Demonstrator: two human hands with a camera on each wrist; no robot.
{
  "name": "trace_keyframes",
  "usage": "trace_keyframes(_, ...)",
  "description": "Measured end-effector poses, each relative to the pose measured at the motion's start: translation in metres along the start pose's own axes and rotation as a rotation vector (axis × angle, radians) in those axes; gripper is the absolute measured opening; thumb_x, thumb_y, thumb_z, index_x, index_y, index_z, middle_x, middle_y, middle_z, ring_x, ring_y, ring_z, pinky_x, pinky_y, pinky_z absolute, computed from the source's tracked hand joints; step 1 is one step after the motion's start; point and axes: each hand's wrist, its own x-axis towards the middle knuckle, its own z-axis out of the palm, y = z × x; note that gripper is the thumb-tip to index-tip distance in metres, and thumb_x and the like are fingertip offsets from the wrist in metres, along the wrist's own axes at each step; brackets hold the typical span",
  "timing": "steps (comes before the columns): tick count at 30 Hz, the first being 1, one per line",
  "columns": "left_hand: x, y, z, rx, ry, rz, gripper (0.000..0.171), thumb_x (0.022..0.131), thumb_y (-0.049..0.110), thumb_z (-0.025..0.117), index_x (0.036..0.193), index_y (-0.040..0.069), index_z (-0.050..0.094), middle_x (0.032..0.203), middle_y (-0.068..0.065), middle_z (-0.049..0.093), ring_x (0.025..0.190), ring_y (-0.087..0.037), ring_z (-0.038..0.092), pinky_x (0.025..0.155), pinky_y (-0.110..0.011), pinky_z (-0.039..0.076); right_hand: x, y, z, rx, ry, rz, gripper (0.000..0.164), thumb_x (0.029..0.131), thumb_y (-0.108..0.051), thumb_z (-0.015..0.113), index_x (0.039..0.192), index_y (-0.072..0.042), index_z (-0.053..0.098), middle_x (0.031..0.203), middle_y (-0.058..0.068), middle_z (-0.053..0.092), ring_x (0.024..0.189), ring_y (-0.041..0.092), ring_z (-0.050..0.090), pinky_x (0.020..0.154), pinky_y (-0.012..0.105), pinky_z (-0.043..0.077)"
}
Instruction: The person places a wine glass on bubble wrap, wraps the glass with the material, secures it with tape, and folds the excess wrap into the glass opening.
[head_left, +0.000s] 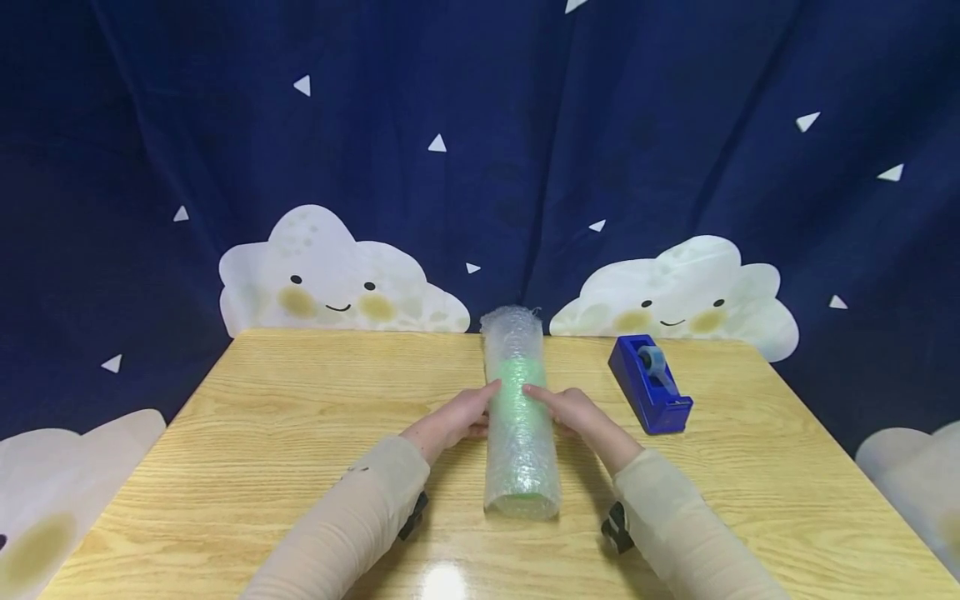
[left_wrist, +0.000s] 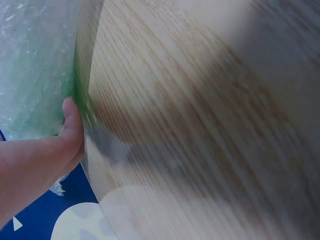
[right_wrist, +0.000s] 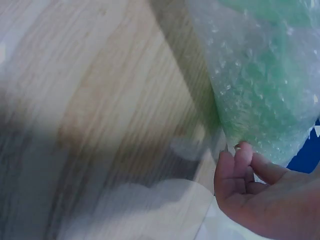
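Observation:
A long roll of clear bubble wrap (head_left: pixel 522 450) lies lengthwise on the table, something green showing through its layers. My left hand (head_left: pixel 456 417) holds its left side, thumb on the upper surface and fingers low along the edge. From the other side my right hand (head_left: pixel 576 410) grips it at about the same height, thumb on top. In the right wrist view the curled fingers (right_wrist: pixel 231 172) and thumb meet at the lower edge of the wrap. The left wrist view has the thumb against the green-tinted wrap (left_wrist: pixel 37 75). What is inside the roll is mostly hidden.
A blue tape dispenser (head_left: pixel 651 387) with a roll of clear tape stands on the wooden table (head_left: pixel 300 417), to the right of the bubble wrap. Behind the table's far edge hangs a dark blue curtain (head_left: pixel 360 125) with white clouds and triangles.

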Motion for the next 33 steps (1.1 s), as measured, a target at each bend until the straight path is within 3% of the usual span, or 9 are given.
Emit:
trace_keyframes(3, -0.0021, 0.0005, -0.0002, -0.009, 0.009, 0.018, 0.056, 0.1, 0.036, 0.034, 0.135, -0.008, 0.039, 0.13, -0.025, 0.051, 0.103, -0.027, 0.057, 0.09, -0.035, 0.051, -0.0005, 0.0008, 0.0018, 0.005, 0.009, 0.009, 0.054, 0.083, -0.052, 0.059, 0.092, 0.001, 0.054, 0.069, 0.002, 0.048, 0.061, 0.013, 0.046, 0.062, 0.026, 0.049)
trace_keyframes(5, -0.0022, 0.0, 0.0001, -0.005, 0.018, 0.027, 0.051, 0.1, 0.03, 0.036, 0.134, -0.008, 0.042, 0.129, -0.025, 0.052, 0.101, -0.026, 0.057, 0.091, -0.036, 0.051, -0.0014, 0.0012, 0.0022, 0.024, -0.001, 0.01, 0.069, 0.084, -0.049, 0.058, 0.115, 0.012, 0.049, 0.093, 0.016, 0.057, 0.082, 0.022, 0.057, 0.077, 0.033, 0.053)
trace_keyframes(8, -0.001, -0.0016, -0.0005, 0.008, 0.037, 0.039, 0.046, 0.098, 0.025, 0.04, 0.13, -0.007, 0.047, 0.123, -0.022, 0.056, 0.095, -0.023, 0.057, 0.087, -0.033, 0.053, -0.0026, 0.0013, 0.0022, 0.039, -0.013, 0.006, 0.081, 0.086, -0.047, 0.058, 0.13, 0.018, 0.037, 0.126, 0.028, 0.05, 0.109, 0.033, 0.056, 0.09, 0.042, 0.051)
trace_keyframes(13, 0.0016, -0.0053, -0.0024, 0.03, 0.066, 0.077, 0.047, 0.096, 0.028, 0.047, 0.128, -0.005, 0.051, 0.109, -0.015, 0.062, 0.085, -0.018, 0.06, 0.078, -0.028, 0.055, -0.0023, 0.001, 0.0006, 0.02, -0.007, -0.005, 0.075, 0.086, -0.045, 0.058, 0.126, 0.015, 0.042, 0.119, 0.026, 0.055, 0.103, 0.032, 0.06, 0.088, 0.044, 0.051)
trace_keyframes(23, -0.0034, -0.0001, -0.0005, 0.04, 0.138, 0.115, 0.042, 0.095, 0.021, 0.045, 0.126, -0.006, 0.053, 0.113, -0.018, 0.062, 0.091, -0.021, 0.059, 0.084, -0.036, 0.054, -0.0024, 0.0024, -0.0022, 0.029, -0.02, -0.017, 0.078, 0.087, -0.045, 0.058, 0.13, 0.016, 0.036, 0.123, 0.029, 0.053, 0.107, 0.036, 0.059, 0.091, 0.047, 0.049)
trace_keyframes(30, 0.0004, -0.0018, -0.0026, 0.06, 0.161, 0.121, 0.041, 0.094, 0.019, 0.045, 0.126, -0.004, 0.055, 0.09, -0.007, 0.059, 0.076, -0.013, 0.052, 0.078, -0.031, 0.054, -0.0018, 0.0028, -0.0023, 0.048, -0.033, -0.007, 0.079, 0.088, -0.043, 0.057, 0.133, 0.017, 0.031, 0.12, 0.028, 0.058, 0.11, 0.036, 0.06, 0.095, 0.047, 0.046)
trace_keyframes(33, 0.0011, -0.004, -0.0036, 0.04, 0.16, 0.126, 0.042, 0.096, 0.02, 0.046, 0.13, -0.004, 0.051, 0.098, -0.01, 0.06, 0.079, -0.014, 0.052, 0.081, -0.033, 0.054, -0.0013, 0.0038, -0.0025, 0.061, -0.043, -0.004, 0.08, 0.088, -0.042, 0.056, 0.134, 0.017, 0.029, 0.121, 0.028, 0.058, 0.111, 0.036, 0.059, 0.098, 0.048, 0.044)
